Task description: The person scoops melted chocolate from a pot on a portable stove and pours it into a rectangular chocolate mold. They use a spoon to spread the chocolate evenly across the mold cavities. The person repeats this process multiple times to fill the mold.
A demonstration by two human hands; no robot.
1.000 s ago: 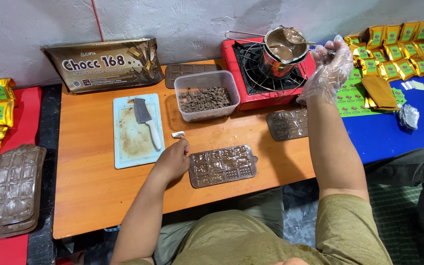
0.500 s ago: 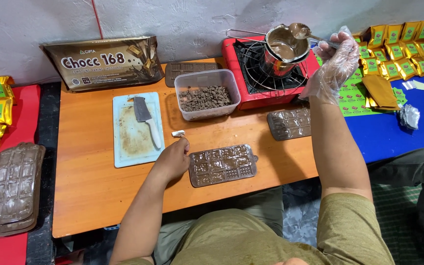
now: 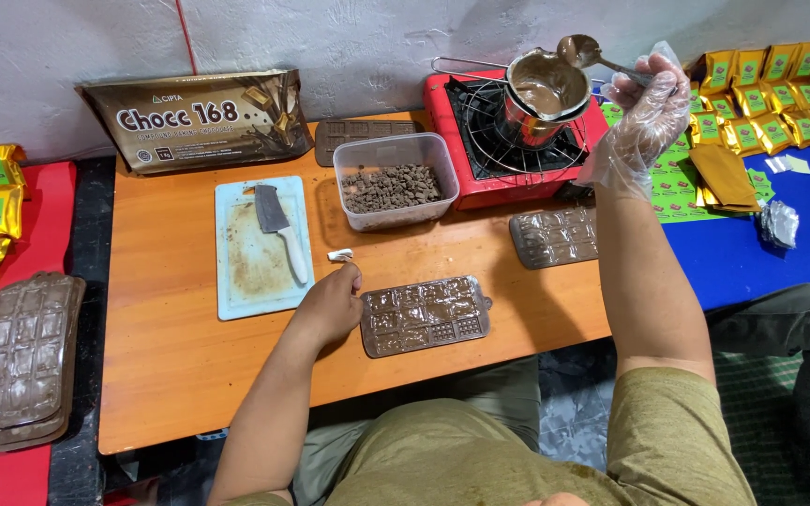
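left hand point(image 3: 332, 307) lies flat, bracing the chocolate mould point(image 3: 425, 315) beside it; gloved right hand point(image 3: 644, 117) pinches a loaded spoon point(image 3: 585, 52) over the pot point(image 3: 544, 94)

A chocolate-coated spoon point(image 3: 581, 50) rises from the right hand's point(image 3: 647, 112) fingers, while a filled chocolate mould point(image 3: 426, 315) lies flat against the left hand point(image 3: 330, 307).

Bright, even light; soft shadows; sharp focus; slight edge distortion
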